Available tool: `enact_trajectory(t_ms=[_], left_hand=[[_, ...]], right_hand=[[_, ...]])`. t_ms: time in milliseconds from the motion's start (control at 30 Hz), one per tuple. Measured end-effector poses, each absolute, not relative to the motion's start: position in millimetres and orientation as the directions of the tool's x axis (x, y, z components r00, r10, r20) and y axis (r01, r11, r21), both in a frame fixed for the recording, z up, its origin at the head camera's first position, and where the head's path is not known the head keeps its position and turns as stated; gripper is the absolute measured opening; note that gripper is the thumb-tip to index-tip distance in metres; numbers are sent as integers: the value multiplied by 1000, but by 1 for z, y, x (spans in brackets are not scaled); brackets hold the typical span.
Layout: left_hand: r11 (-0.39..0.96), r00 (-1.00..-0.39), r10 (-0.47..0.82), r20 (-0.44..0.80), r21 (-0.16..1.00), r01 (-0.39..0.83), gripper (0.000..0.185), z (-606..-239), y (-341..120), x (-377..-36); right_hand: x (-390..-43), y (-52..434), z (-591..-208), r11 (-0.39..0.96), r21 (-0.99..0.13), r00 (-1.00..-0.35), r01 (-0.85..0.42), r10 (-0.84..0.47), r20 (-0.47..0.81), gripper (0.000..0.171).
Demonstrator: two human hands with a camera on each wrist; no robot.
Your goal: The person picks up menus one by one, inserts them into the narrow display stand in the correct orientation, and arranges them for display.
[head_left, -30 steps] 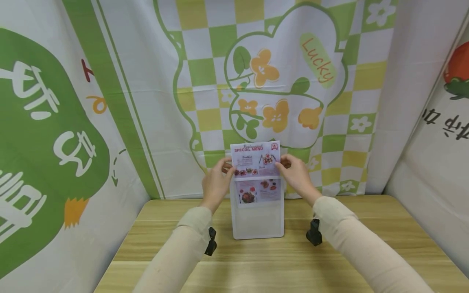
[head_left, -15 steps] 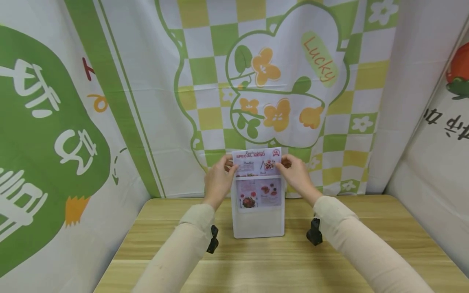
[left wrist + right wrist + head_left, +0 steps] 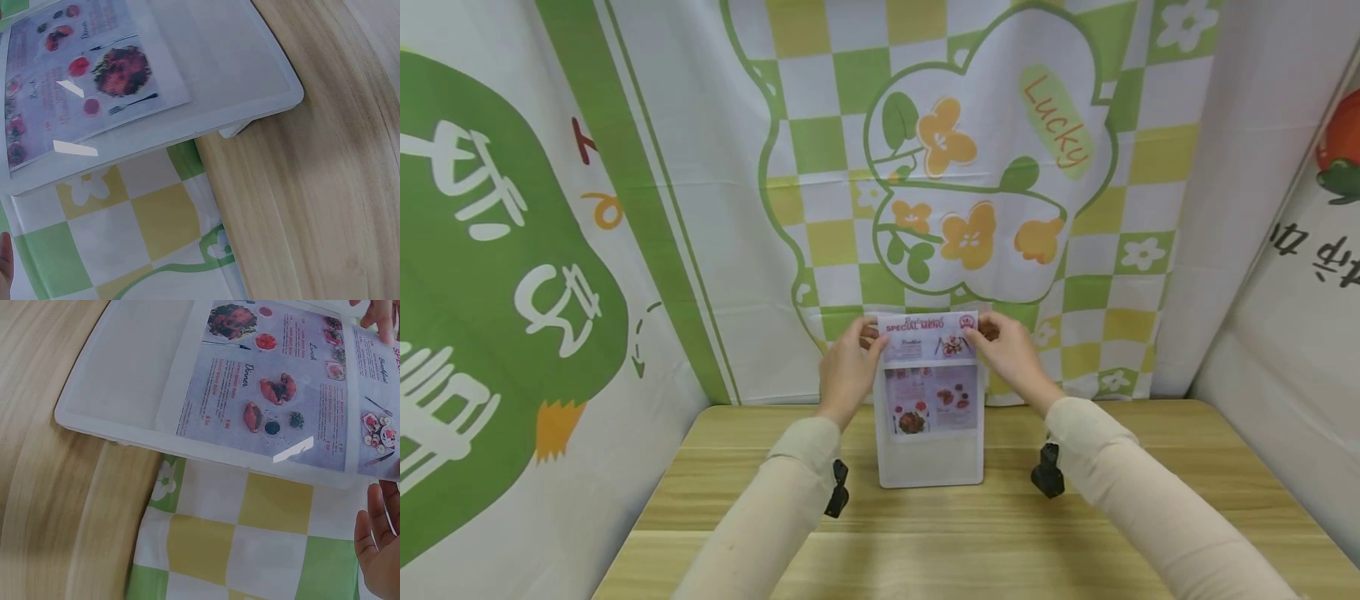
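A printed menu sheet headed "Special Menu" [image 3: 917, 346] stands partly inside a white-framed clear sign holder [image 3: 931, 462]. Its top part sticks out above the holder's upper edge, and its lower part shows through the clear front. My left hand [image 3: 848, 367] pinches the sheet's left edge near the top, thumb in front. On the right edge, my right hand [image 3: 1011, 354] pinches it at about the same height. The right wrist view shows the menu [image 3: 269, 387] behind the clear panel, with bare holder below it. In the left wrist view only a sliver of hand [image 3: 5, 265] appears.
The holder stands upright on a wooden table [image 3: 940, 542], with a small foot [image 3: 236, 128] behind it. A green and yellow checked cloth [image 3: 820, 167] hangs at the back. Printed cloths flank both sides. Black devices [image 3: 1048, 471] sit at the wrists.
The menu sheet has slid down into the holder, so less of it sticks out at the top. Both hands keep their grip at its side edges. The holder stays in place.
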State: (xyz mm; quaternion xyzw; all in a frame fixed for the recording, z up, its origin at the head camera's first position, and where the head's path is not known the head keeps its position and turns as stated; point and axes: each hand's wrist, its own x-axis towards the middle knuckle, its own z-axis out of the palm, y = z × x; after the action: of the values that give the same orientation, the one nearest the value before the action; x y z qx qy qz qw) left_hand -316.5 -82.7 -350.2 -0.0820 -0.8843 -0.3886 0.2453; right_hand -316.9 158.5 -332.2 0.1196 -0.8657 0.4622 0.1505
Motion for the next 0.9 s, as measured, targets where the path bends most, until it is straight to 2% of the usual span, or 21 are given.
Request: enact_trajectory(t_ms=[233,567,900], left_hand=[[679,-856,-29,517,639,363,31,-349,-82,-316],[684,-855,-32,518,635,359,27,-359,-83,-314],[696,-851,-30,524,622,359,21,-369,-83,-310]], right_hand=[[-314,160,-340,554,-766,-934,-326,-63,352,22],[-315,159,-338,522,-764,-910,-379,-59,411,20],[-313,159,-350,558,-731,-899,-393,-68,432,19]])
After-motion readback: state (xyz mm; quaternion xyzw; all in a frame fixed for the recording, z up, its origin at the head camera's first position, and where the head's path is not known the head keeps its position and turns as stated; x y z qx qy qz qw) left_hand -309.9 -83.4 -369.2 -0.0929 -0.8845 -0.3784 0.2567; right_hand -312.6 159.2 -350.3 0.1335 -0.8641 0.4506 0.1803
